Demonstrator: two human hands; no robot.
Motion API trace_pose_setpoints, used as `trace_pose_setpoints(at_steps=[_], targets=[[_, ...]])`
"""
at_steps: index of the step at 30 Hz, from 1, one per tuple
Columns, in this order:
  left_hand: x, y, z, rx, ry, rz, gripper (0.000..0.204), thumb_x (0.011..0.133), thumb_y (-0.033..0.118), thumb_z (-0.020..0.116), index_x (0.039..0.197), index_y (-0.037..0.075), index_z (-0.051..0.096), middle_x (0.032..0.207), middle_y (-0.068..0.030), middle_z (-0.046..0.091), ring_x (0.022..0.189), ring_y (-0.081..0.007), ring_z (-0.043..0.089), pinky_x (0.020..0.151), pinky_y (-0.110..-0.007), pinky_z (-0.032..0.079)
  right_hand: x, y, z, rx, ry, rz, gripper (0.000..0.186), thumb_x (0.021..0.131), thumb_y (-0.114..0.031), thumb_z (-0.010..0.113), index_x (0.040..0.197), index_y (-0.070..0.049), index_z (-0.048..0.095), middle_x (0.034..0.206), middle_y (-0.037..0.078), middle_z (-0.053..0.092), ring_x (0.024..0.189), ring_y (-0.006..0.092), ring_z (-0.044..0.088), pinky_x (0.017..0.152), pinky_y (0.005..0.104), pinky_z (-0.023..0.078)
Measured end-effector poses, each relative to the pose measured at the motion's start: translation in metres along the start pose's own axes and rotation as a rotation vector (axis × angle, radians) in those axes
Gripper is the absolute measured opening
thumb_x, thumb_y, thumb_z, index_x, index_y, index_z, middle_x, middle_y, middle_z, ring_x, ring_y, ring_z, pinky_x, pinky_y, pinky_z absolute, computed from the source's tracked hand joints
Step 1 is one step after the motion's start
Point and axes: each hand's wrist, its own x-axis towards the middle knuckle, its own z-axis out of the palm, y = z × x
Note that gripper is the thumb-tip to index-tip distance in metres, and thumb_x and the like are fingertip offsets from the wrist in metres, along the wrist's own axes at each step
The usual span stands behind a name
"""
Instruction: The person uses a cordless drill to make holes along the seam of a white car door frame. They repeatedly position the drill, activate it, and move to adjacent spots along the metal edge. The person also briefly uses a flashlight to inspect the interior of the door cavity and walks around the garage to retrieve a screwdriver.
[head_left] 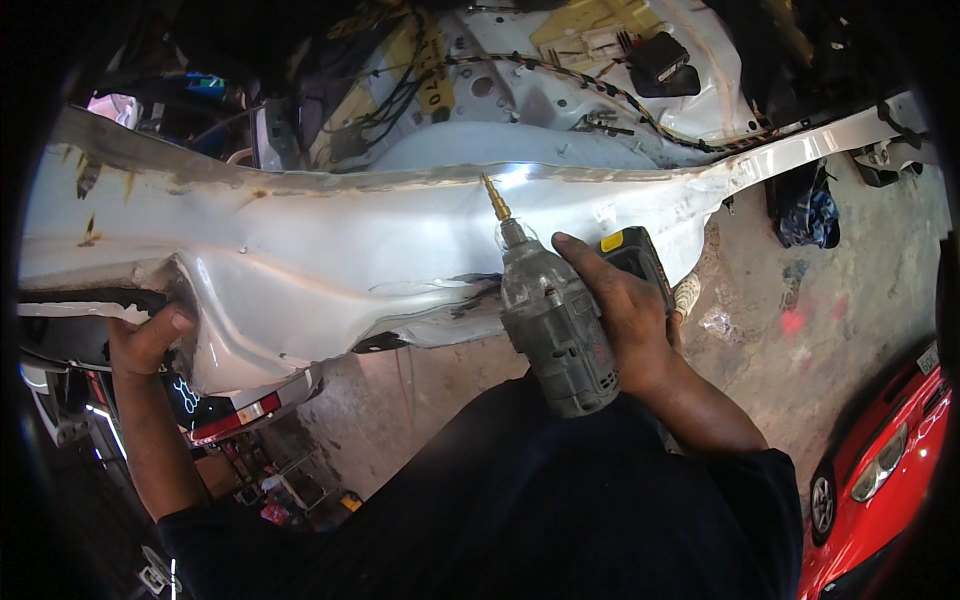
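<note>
Your head cam, one view only, looks steeply down from above your chest, close in on the white car body panel. Fisheye bends its edges. Your right hand w/ the power drill sits centre; left hand far left; concrete floor beyond, right.

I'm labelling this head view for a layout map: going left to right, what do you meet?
Left hand gripping the white car body panel → gold drill bit → grey power drill → right hand → red car.
</note>
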Motion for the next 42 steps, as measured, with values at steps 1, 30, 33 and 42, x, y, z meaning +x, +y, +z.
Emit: trace_pose_setpoints(at_steps=[1,30,33,42], targets=[[0.000,0.000,0.001,-0.005,0.006,0.007,0.085,0.071,0.020,0.100,0.142,-0.003,0.061,0.132,-0.0108,0.069,0.121,-0.0245,0.066,0.109,-0.042,0.051,0.001,0.000,0.000,0.003,0.014,-0.016,0.083,0.081,-0.012,0.084,0.157,-0.005,0.052,0.102,0.018,0.075,0.079,0.0329,0.075,0.072,0.0425,0.060],[-0.020,0.044,0.033,-0.308,-0.196,-0.123,0.081,0.067,0.021,0.098,0.137,-0.004,0.065,0.131,-0.0132,0.070,0.119,-0.0249,0.067,0.104,-0.041,0.053,0.004,-0.007,-0.007,-0.102,-0.082,-0.037,0.068,0.086,-0.011,0.074,0.150,0.002,0.056,0.089,0.010,0.068,0.075,0.0268,0.070,0.068,0.0410,0.058],[-0.019,0.043,0.033,-0.312,-0.198,-0.122,0.082,0.067,0.021,0.098,0.138,-0.004,0.065,0.132,-0.0132,0.070,0.119,-0.0251,0.067,0.104,-0.041,0.053,0.005,-0.008,-0.008,-0.106,-0.088,-0.033,0.067,0.086,-0.012,0.074,0.149,0.002,0.056,0.087,0.010,0.067,0.074,0.0264,0.070,0.068,0.0408,0.058],[-0.023,0.046,0.033,-0.324,-0.199,-0.135,0.083,0.067,0.021,0.098,0.139,-0.004,0.064,0.133,-0.0132,0.070,0.120,-0.0256,0.066,0.105,-0.041,0.053,0.008,-0.008,-0.011,-0.109,-0.090,-0.048,0.064,0.086,-0.012,0.074,0.147,0.003,0.058,0.086,0.010,0.067,0.072,0.0258,0.070,0.066,0.0402,0.058]])
